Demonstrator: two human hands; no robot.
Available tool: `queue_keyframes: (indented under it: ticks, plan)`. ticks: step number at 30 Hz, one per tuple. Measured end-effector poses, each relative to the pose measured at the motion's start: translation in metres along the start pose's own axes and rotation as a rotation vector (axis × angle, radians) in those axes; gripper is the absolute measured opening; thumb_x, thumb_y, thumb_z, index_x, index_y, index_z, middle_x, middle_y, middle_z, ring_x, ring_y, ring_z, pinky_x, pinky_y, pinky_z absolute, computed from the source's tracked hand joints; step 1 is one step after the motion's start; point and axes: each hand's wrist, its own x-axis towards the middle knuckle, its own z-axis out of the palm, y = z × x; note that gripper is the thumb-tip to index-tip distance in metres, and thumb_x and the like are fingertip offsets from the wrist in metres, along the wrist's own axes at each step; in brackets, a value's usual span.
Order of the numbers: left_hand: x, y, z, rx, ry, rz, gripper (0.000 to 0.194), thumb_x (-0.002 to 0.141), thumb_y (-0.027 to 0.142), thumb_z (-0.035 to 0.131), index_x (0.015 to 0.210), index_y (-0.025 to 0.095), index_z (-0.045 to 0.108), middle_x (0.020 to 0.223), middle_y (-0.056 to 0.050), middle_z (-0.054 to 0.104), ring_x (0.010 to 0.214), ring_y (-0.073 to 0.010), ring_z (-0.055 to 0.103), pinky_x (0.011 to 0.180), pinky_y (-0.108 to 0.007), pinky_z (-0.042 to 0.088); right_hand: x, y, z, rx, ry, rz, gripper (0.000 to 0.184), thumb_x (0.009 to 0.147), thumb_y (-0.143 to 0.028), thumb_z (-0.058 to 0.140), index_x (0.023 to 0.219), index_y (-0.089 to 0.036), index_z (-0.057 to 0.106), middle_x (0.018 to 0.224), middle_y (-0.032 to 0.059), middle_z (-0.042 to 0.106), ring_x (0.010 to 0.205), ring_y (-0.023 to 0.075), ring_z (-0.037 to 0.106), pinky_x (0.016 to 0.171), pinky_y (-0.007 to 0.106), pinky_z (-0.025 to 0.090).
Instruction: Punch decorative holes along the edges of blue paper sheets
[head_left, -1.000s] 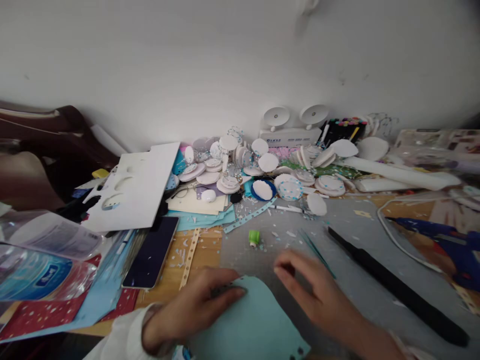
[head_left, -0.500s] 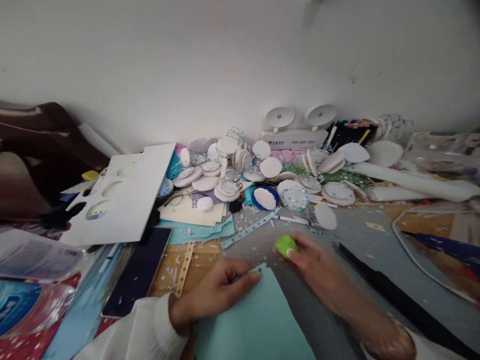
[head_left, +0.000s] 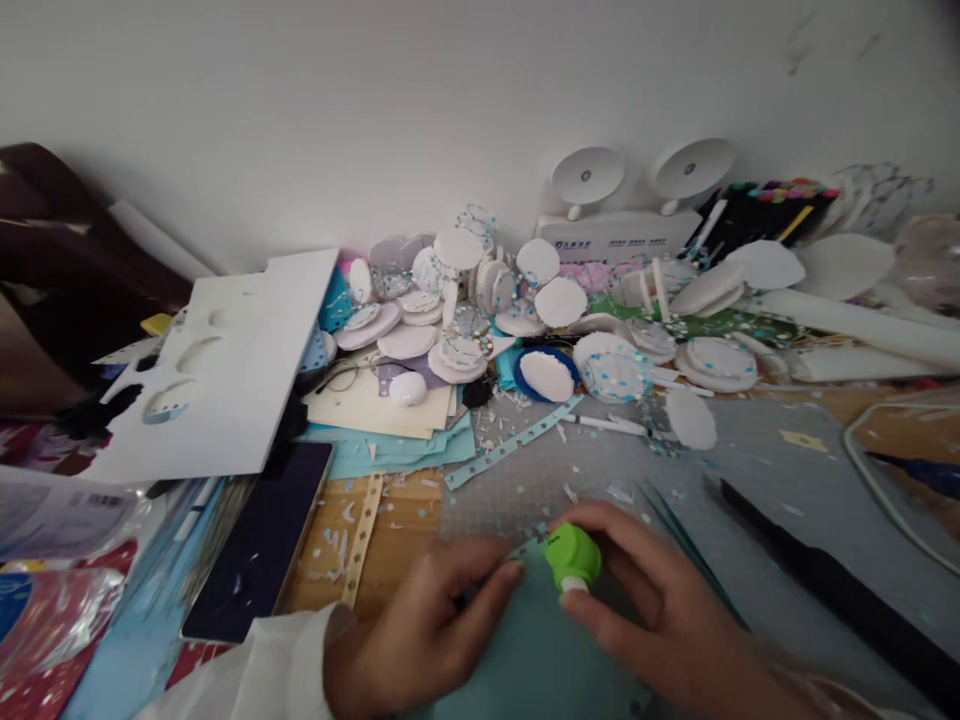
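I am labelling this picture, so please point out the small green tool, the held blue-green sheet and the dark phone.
Small green tool (head_left: 572, 553): head view, on its green body.
Blue-green sheet (head_left: 534, 650): head view, on its flat upper surface.
Dark phone (head_left: 261, 542): head view, on the middle of its dark face.

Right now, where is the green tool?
In the head view, low right of centre, the green tool is in the right hand, at the blue sheet.

From here the green tool (head_left: 574, 552) looks like smooth plastic, the blue sheet (head_left: 536, 655) matt paper; the dark phone (head_left: 259, 540) is glossy, the counter (head_left: 411, 505) wooden, the clear wrapping (head_left: 105, 600) shiny plastic.
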Motion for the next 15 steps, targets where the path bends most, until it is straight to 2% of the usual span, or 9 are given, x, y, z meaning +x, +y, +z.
queue_keyframes:
  ticks: [4, 7, 10, 15]
  plan:
    - [-0.002, -0.006, 0.003, 0.015, 0.0, -0.001, 0.034, 0.099, 0.029, 0.041, 0.067, 0.018, 0.045, 0.061, 0.004, 0.041, 0.057, -0.0099, 0.04, 0.051, -0.021, 0.031, -0.002, 0.003, 0.005, 0.099, -0.022, 0.072, 0.026, 0.076, -0.024, 0.068, 0.102, -0.026, 0.064, 0.093, 0.0046, 0.071, 0.084, 0.0207, 0.07, 0.073, 0.031, 0.06]
    - [-0.002, -0.009, 0.005, 0.012, 0.006, 0.011, 0.034, 0.099, 0.029, 0.041, 0.067, 0.018, 0.044, 0.061, 0.004, 0.039, 0.056, -0.0098, 0.039, 0.051, -0.021, 0.03, 0.0, 0.003, 0.006, 0.2, -0.089, 0.121, 0.028, 0.075, -0.024, 0.07, 0.102, -0.025, 0.066, 0.092, 0.0041, 0.07, 0.084, 0.0203, 0.07, 0.074, 0.031, 0.059]
    - [-0.002, -0.01, 0.008, 0.027, 0.013, 0.016, 0.034, 0.099, 0.03, 0.043, 0.067, 0.018, 0.045, 0.06, 0.004, 0.041, 0.056, -0.0097, 0.04, 0.052, -0.021, 0.03, 0.004, 0.002, 0.004, 0.25, -0.14, 0.203, 0.03, 0.071, -0.026, 0.076, 0.1, -0.024, 0.068, 0.088, 0.0032, 0.071, 0.082, 0.0202, 0.07, 0.072, 0.031, 0.059]
    - [-0.003, -0.011, 0.011, 0.027, 0.044, 0.013, 0.035, 0.099, 0.03, 0.043, 0.067, 0.017, 0.047, 0.06, 0.004, 0.043, 0.056, -0.0095, 0.042, 0.052, -0.021, 0.031, 0.005, 0.005, 0.002, 0.295, -0.132, 0.275, 0.042, 0.063, -0.036, 0.084, 0.099, -0.022, 0.068, 0.086, 0.0042, 0.071, 0.081, 0.022, 0.07, 0.073, 0.034, 0.059]
